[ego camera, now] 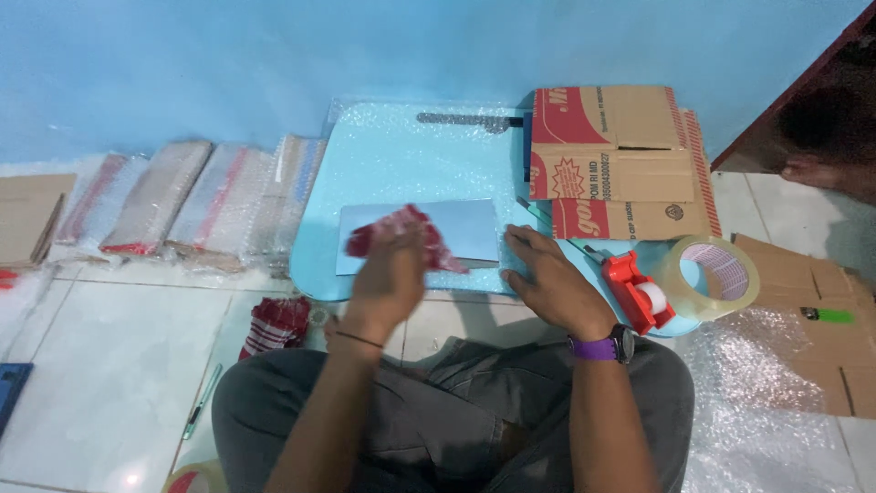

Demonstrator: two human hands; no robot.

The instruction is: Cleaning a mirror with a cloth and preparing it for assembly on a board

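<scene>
Grey trousers (456,411) of the seated person fill the bottom of the view, knees apart on a white tiled floor (100,365). Beyond them stands a low light-blue table (401,146) covered with bubble wrap (438,151), set against a blue wall (274,55). On the table lies a flat pale-blue rectangular sheet (470,228). The left hand (388,269) is closed around a crumpled red and white cloth (406,228), pressing it onto that sheet. The right hand (547,274) lies open, palm down, fingers spread on the bubble wrap just beside the sheet's right edge. A folded cardboard box (620,160) rests on the table's right side, nothing visible inside it. Near the right wrist sit a red tape dispenser (639,288) and a roll of clear tape (716,274). Left of the table, bubble-wrapped parcels (182,196) lie in a row on the floor.
</scene>
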